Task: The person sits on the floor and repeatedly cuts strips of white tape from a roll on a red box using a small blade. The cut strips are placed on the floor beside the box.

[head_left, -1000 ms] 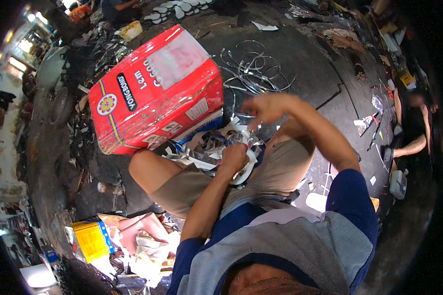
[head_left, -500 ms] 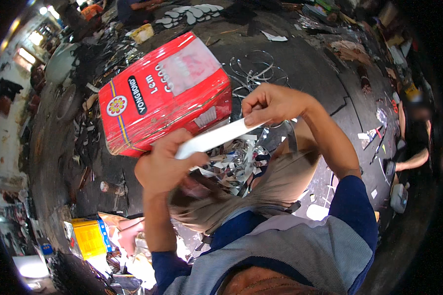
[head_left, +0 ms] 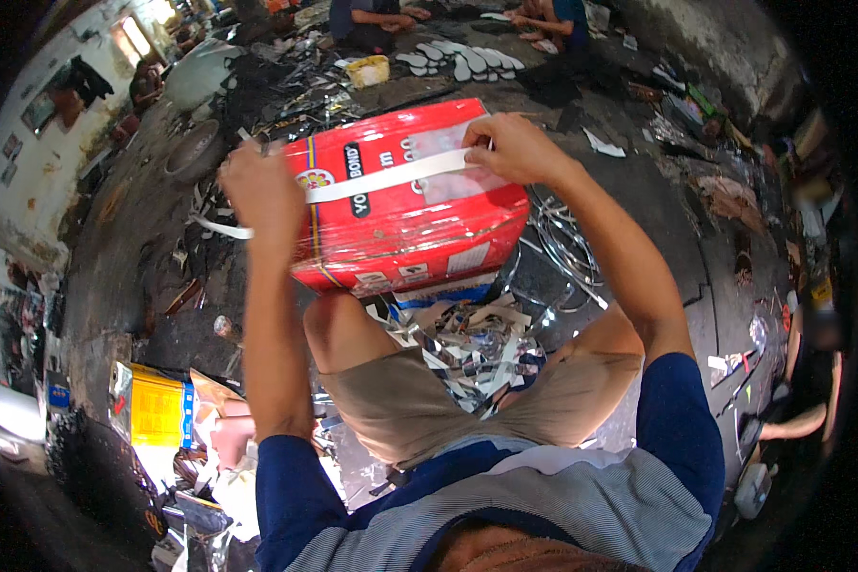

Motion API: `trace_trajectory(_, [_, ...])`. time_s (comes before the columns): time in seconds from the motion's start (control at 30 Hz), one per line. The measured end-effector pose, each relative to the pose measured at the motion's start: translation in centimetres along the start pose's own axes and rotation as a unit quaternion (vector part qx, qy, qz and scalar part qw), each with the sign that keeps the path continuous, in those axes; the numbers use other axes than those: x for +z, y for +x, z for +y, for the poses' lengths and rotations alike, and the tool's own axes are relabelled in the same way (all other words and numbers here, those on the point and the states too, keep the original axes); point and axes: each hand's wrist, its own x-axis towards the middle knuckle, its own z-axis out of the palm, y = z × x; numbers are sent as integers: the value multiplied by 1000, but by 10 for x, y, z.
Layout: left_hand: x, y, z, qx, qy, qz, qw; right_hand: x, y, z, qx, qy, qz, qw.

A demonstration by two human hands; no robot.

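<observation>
A white strip (head_left: 391, 179) is stretched taut between my two hands, just above the top of a red, tape-wrapped carton (head_left: 419, 250). My left hand (head_left: 265, 191), slightly blurred, is closed on the strip at the carton's left side. From under that hand a loose white tail (head_left: 221, 229) of strip sticks out to the left. At the carton's far right, my right hand (head_left: 522, 151) pinches the other end between thumb and fingers. Between my knees lies a pile of cut strips and shiny scraps (head_left: 481, 353); the carton stands just beyond it.
Coiled clear strips (head_left: 567, 238) lie right of the carton. At the lower left stands a yellow tin (head_left: 155, 408) among scraps. Farther off are a yellow tub (head_left: 367, 71) and white sole-shaped pieces (head_left: 467, 59), with other people seated beyond. Another person's arm (head_left: 796, 424) shows at right.
Both hands have moved forward with the strip, from near my knees to over the carton. They have spread farther apart, and more of the strip shows between them. My view has also shifted.
</observation>
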Motion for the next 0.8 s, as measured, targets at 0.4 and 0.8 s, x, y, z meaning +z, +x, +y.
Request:
trace_trajectory(0.4, [49, -17, 166, 39, -601, -107, 791, 3, -31, -18, 44, -75, 94, 992])
trace_trajectory(0.8, [50, -22, 167, 133, -583, -50, 800, -2, -44, -8, -37, -78, 51, 995])
